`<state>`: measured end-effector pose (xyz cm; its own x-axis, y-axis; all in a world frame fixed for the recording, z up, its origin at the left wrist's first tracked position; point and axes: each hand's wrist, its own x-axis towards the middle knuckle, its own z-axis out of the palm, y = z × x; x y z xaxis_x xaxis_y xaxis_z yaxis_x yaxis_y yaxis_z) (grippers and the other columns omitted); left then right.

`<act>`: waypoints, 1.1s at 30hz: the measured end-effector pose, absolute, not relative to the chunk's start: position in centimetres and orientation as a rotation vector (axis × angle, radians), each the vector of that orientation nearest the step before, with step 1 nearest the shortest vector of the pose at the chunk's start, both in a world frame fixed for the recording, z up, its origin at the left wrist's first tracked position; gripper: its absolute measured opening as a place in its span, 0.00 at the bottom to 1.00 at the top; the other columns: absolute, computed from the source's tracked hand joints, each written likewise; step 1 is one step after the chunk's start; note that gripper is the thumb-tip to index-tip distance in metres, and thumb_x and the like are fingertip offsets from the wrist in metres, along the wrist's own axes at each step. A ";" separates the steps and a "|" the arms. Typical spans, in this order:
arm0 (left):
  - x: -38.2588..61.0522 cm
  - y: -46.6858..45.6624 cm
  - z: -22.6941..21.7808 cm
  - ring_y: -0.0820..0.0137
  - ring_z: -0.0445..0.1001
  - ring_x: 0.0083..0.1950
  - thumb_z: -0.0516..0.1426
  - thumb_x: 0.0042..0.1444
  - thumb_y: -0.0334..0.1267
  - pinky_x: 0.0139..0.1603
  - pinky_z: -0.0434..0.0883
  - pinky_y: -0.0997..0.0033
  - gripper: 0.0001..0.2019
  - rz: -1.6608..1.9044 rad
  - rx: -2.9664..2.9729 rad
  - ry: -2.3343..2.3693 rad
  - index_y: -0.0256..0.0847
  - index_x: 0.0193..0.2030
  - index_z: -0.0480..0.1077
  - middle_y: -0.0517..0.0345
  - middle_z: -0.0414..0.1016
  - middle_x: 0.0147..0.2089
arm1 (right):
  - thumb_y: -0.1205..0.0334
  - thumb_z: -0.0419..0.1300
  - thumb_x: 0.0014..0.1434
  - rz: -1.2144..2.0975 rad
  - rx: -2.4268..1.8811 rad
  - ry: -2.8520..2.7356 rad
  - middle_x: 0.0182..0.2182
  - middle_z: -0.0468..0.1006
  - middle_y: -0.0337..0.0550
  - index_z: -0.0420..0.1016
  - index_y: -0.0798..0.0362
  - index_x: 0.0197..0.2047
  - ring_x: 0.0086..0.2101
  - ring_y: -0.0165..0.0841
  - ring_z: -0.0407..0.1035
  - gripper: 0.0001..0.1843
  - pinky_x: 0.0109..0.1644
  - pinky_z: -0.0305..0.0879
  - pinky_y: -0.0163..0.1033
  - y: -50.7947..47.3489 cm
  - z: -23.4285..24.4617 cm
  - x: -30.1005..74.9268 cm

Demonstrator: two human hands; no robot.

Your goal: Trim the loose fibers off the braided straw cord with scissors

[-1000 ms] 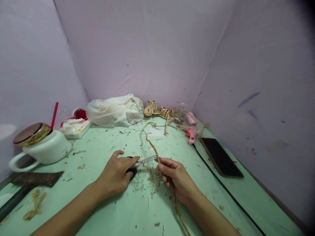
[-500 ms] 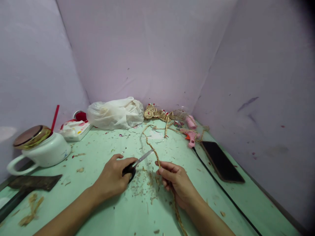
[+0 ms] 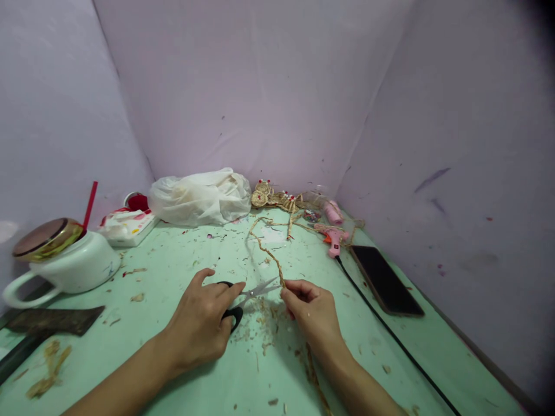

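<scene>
My left hand (image 3: 202, 320) grips a pair of scissors (image 3: 251, 293) by its black handles. The blades are spread apart and point right, their tips close beside a braided straw cord (image 3: 273, 259). Between thumb and fingers, my right hand (image 3: 312, 306) pinches that cord just right of the blade tips. From the pinch the cord winds away towards the back of the table, and its other part hangs below the hand to the near edge. Whether a blade touches the cord I cannot tell.
Left stand a white mug (image 3: 78, 271) with a gold-rimmed lid, a hatchet-like tool (image 3: 56, 320) and a tissue pack (image 3: 130, 228). A white plastic bag (image 3: 202, 199) and coiled straw pieces (image 3: 277, 199) lie at the back. Right are a pink glue gun (image 3: 333, 238), its black cord and a phone (image 3: 385, 280).
The scissors have opened and their tips have moved right and slightly down, up to the cord by my right hand. The view has shifted slightly.
</scene>
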<state>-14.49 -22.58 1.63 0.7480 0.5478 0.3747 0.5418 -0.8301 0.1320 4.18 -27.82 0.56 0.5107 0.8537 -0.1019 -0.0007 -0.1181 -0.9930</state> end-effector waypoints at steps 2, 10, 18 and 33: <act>-14.5 -22.6 1.6 0.67 0.71 0.34 0.49 0.42 0.27 0.53 0.54 0.49 0.23 0.626 2.932 0.903 0.36 0.50 0.62 0.54 0.73 0.31 | 0.64 0.61 0.40 0.854 -1.516 -0.780 0.14 0.70 0.36 0.76 0.57 0.26 0.15 0.26 0.57 0.07 0.20 0.54 0.33 -27.8 0.5 4.2; -14.6 -22.5 1.1 0.67 0.71 0.33 0.49 0.42 0.26 0.53 0.54 0.49 0.25 0.653 2.908 0.905 0.39 0.51 0.61 0.55 0.73 0.31 | 0.63 0.60 0.42 0.874 -1.473 -0.830 0.14 0.70 0.36 0.76 0.56 0.25 0.15 0.26 0.57 0.06 0.20 0.53 0.33 -27.9 0.2 4.0; -14.7 -22.2 0.3 0.67 0.72 0.34 0.48 0.43 0.25 0.52 0.57 0.50 0.25 0.689 2.904 0.872 0.39 0.52 0.61 0.54 0.75 0.33 | 0.62 0.60 0.42 0.844 -1.479 -0.847 0.16 0.71 0.37 0.76 0.56 0.27 0.16 0.27 0.58 0.08 0.20 0.55 0.34 -27.8 -0.1 4.1; -14.5 -22.1 1.1 0.64 0.71 0.42 0.50 0.41 0.28 0.50 0.64 0.57 0.21 0.695 2.724 1.064 0.45 0.45 0.65 0.60 0.75 0.38 | 0.63 0.62 0.40 0.984 -1.425 -0.770 0.12 0.67 0.34 0.75 0.58 0.24 0.13 0.24 0.55 0.07 0.17 0.51 0.32 -27.8 0.8 4.0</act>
<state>-14.51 -22.12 1.12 0.6439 0.6700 0.3694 0.6075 -0.7413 0.2855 3.98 -27.83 0.85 0.4266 0.8950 -0.1300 -0.0893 -0.1014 -0.9908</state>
